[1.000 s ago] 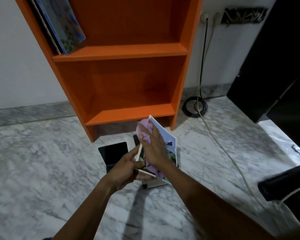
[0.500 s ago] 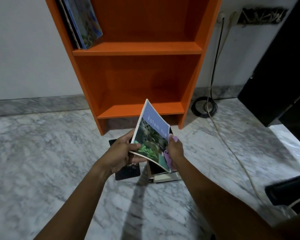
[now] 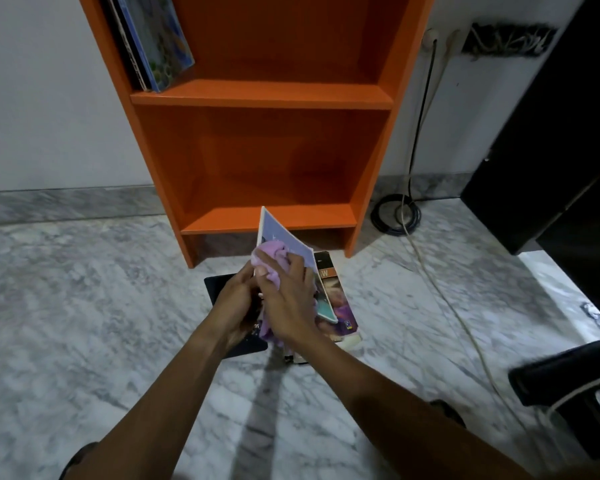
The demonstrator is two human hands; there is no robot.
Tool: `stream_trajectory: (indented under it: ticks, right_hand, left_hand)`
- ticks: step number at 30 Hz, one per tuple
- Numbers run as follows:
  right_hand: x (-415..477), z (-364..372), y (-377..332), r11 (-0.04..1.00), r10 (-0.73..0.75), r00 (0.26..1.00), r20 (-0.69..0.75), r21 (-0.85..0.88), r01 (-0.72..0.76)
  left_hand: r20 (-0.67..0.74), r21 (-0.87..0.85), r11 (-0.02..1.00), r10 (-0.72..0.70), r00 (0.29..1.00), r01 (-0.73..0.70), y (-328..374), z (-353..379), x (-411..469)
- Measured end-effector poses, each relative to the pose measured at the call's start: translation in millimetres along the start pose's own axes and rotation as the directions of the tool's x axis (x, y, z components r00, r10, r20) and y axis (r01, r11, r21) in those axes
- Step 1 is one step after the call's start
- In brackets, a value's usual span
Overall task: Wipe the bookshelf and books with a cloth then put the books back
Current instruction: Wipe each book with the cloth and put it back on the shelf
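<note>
Head view: half a second back the cover faced up with the cloth at its lower edge. Now the right hand (image 3: 288,306) bunches the purple cloth (image 3: 272,254) and presses it on the thin book (image 3: 286,239). The left hand (image 3: 236,303) grips its left edge, above the floor stack (image 3: 340,310), before the orange bookshelf (image 3: 267,95). Likely mid-wipe; shelving not yet done.

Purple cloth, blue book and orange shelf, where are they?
purple cloth (image 3: 271,252), head view, bunched top above the fingers.
blue book (image 3: 276,229), head view, upper cover.
orange shelf (image 3: 262,100), head view, middle board's front edge.
</note>
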State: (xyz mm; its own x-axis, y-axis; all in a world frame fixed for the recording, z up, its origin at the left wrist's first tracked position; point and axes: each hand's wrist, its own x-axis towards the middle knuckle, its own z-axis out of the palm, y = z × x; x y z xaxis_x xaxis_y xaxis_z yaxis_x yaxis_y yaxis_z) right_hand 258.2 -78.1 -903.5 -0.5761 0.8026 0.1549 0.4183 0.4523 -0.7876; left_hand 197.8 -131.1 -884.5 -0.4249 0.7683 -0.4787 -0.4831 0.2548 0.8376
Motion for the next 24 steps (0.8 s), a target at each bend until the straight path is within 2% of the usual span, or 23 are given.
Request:
stream_trajectory:
  ticks: [1, 2, 3, 4, 6, 9, 11, 15, 16, 17, 18, 20, 21, 23, 24]
  right_hand:
    - [-0.1, -1.6, 0.5, 1.0, -0.008, 1.0, -0.008, -0.02, 0.008]
    - [1.8, -4.5, 4.4, 0.999, -0.014, 1.0, -0.02, -0.032, 0.013]
    - [3.5, -5.9, 10.3, 0.999, -0.013, 1.0, -0.026, -0.038, 0.012]
    - [6.8, -8.4, 17.4, 0.999, 0.002, 1.0, -0.026, -0.035, -0.003]
    - [20.3, -17.7, 34.5, 0.992, 0.122, 0.992, -0.02, 0.043, -0.121]
    - [42.8, -35.6, 54.3, 0.955, 0.281, 0.959, -0.038, 0.111, -0.275]
    - [51.7, -49.6, 55.9, 0.94, 0.322, 0.942, -0.098, 0.151, -0.306]
    - [66.8, -61.0, 72.6, 0.908, 0.412, 0.892, -0.187, 0.168, -0.384]
    - [67.3, -60.8, 80.1, 0.878, 0.467, 0.861, -0.202, 0.223, -0.424]
    - [63.9, -60.7, 86.4, 0.824, 0.54, 0.815, -0.21, 0.33, -0.461]
    - [54.9, -61.9, 84.9, 0.734, 0.615, 0.773, -0.157, 0.47, -0.489]
    - [38.4, -59.3, 84.3, 0.437, 0.675, 0.731, 0.101, 0.743, -0.507]
    - [33.7, -58.9, 83.8, 0.318, 0.659, 0.726, 0.194, 0.804, -0.503]
    - [31.4, -60.6, 79.7, 0.148, 0.544, 0.79, 0.284, 0.894, -0.423]
    - [34.4, -65.4, 74.7, 0.106, 0.495, 0.822, 0.282, 0.919, -0.38]
  left_hand:
    - [-0.029, 0.003, 1.0, 0.012, 1.0, -0.012, -1.9, -0.2, 0.7]
    - [0.163, -0.101, 0.992, -0.064, 0.985, 0.081, 0.9, -2.4, -1.2]
    - [0.193, -0.013, 0.999, 0.035, 0.981, -0.033, 7.8, -2.0, 2.4]
    - [0.153, 0.018, 0.995, 0.096, 0.983, -0.1, 14.1, -9.3, 2.9]
    - [0.188, 0.039, 0.993, 0.098, 0.977, -0.107, 22.1, -23.3, -0.2]
    - [0.272, 0.106, 0.992, 0.035, 0.962, -0.066, 28.7, -18.0, -2.5]
    - [0.333, 0.124, 0.991, 0.008, 0.943, -0.052, 38.5, -18.9, -6.7]
    - [0.347, 0.081, 0.991, 0.074, 0.935, -0.108, 53.9, -22.7, -10.0]
    - [0.339, 0.052, 0.992, 0.088, 0.936, -0.112, 55.8, -24.7, -10.5]
    - [0.322, 0.029, 0.992, 0.109, 0.94, -0.125, 56.9, -27.1, -10.0]
    - [0.299, 0.008, 0.99, 0.129, 0.946, -0.138, 58.1, -29.7, -9.9]
    - [0.245, -0.046, 0.987, 0.159, 0.956, -0.152, 57.2, -35.2, -7.3]
    - [0.226, -0.082, 0.983, 0.178, 0.958, -0.164, 56.7, -37.3, -6.6]
    - [0.192, -0.153, 0.974, 0.197, 0.961, -0.169, 57.4, -41.3, -2.1]
    - [0.185, -0.175, 0.97, 0.203, 0.961, -0.171, 58.5, -41.6, 0.3]
